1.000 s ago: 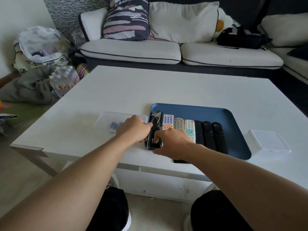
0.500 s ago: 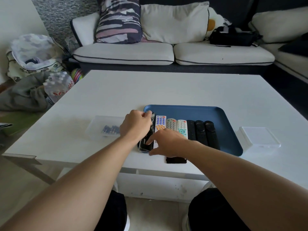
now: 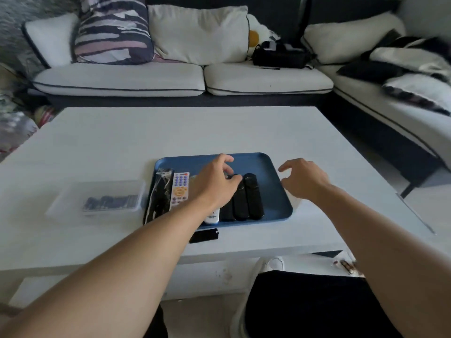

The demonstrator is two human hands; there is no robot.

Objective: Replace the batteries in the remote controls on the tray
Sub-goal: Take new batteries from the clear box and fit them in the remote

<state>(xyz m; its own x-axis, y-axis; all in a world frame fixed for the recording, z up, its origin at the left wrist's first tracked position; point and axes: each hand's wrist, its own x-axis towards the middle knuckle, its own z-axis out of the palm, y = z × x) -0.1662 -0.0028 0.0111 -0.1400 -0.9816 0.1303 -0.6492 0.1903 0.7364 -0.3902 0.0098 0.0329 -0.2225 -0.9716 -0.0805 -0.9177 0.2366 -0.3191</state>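
Centrally, a white table (image 3: 122, 142) is occupied by a blue tray (image 3: 273, 191) on which the remote controls (image 3: 253, 196) are laid side by side, with a clear battery box (image 3: 102, 201) at lower left of it. The left hand (image 3: 214, 184) is held over the middle remotes with fingers loosely curled; whether one is gripped cannot be told. The right hand (image 3: 302, 181) is seen at the tray's right edge, fingers spread, nothing held.

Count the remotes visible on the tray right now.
At least 5. On the blue tray: a plastic-wrapped black remote at the left edge, a white remote with blue buttons, a white remote end below the left hand, then two black remotes. The hand may hide more.
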